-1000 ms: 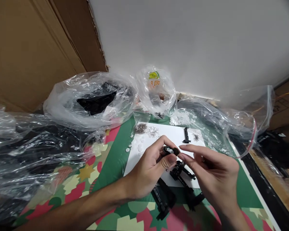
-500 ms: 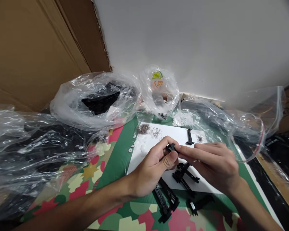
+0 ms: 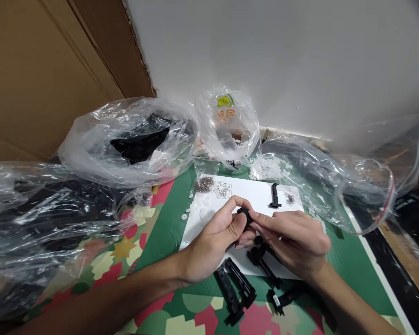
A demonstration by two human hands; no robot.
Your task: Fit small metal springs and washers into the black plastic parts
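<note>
My left hand (image 3: 214, 242) is closed around a small black plastic part (image 3: 245, 214), with the thumb and curled index finger gripping it. From the other side, my right hand (image 3: 296, 239) presses its pinched thumb and fingertips against the same part. Fingers hide most of it, so its full shape cannot be made out. Below the hands lie several long black plastic pieces (image 3: 235, 284), some on the white sheet (image 3: 251, 184) and some on the green mat. One more black piece (image 3: 274, 195) stands apart on the sheet, beyond my right fingers.
Small metal springs or pins (image 3: 223, 190) and a bag of brown ones (image 3: 205, 184) lie on the sheet, with a dark little pile (image 3: 289, 198) to the right. White discs (image 3: 270, 167) are scattered behind. Clear plastic bags (image 3: 91, 135) surround the mat (image 3: 167, 218); a wall rises behind.
The view has shifted slightly. The black part has turned a little in my fingers, and my right hand has moved slightly left, covering more of the black pieces beneath.
</note>
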